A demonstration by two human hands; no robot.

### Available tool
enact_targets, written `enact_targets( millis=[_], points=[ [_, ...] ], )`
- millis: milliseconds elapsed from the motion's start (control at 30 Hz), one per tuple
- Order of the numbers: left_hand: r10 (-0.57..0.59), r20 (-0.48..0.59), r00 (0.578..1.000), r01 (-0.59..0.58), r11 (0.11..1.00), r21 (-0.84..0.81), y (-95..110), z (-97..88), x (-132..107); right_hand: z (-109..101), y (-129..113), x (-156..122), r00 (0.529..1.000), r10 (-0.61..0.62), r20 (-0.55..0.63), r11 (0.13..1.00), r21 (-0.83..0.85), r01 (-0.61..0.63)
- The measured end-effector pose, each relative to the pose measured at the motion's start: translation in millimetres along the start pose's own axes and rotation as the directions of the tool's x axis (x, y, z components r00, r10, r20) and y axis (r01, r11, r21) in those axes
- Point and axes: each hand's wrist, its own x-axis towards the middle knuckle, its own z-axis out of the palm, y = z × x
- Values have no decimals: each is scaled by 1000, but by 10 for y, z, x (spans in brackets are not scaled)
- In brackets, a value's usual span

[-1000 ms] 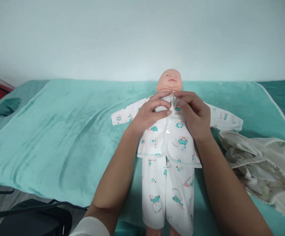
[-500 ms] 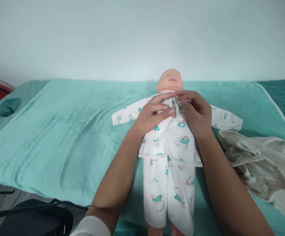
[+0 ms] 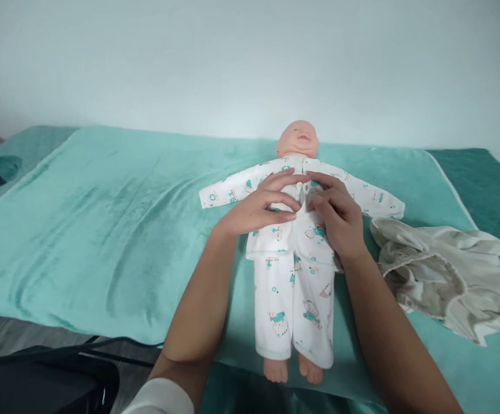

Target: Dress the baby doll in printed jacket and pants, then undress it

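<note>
A baby doll [image 3: 298, 141] lies on its back, dressed in a white printed shirt [image 3: 271, 236] and matching trousers [image 3: 273, 305]. My left hand [image 3: 262, 204] rests on the chest, its thumb and middle finger closed at the shirt's front edge and the index finger stretched along the opening. From the other side, my right hand [image 3: 340, 215] grips the opposite front edge between thumb and fingers. A small button [image 3: 299, 186] shows between my hands at the slightly gaping front. Part of the cloth under my fingers is hidden.
A crumpled pale garment with a gathered edge [image 3: 443, 276] lies right of the doll. The light green blanket [image 3: 103, 230] covers the padded table against a white wall [image 3: 189, 69]. A black chair [image 3: 47, 385] stands at the lower left.
Both hands have moved slightly down the shirt front, away from the collar, which now shows along with the upper button. The view has shifted, bringing the doll's feet into sight.
</note>
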Motion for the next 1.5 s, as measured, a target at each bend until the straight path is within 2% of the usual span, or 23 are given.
enact_targets(
  millis=[133,600,800,1200,1500],
  points=[
    [-21,-29,999,21,1000,-8,21,19,17,-21,4,-68,999,-6,33,1000,-2,6],
    [-25,-63,998,24,1000,-20,-6,49,26,-94,-6,-14,978,-24,206,999,-22,29],
    [-36,-75,997,31,997,-64,-16,57,20,-88,14,-10,984,-26,179,999,-36,33],
    [-80,-10,997,79,994,-77,12,3,-8,-95,-6,-4,981,3,192,1000,-29,2],
    [-65,-27,997,65,998,-22,49,20,6,-114,8,4,976,-18,218,999,-28,25]
  ],
)
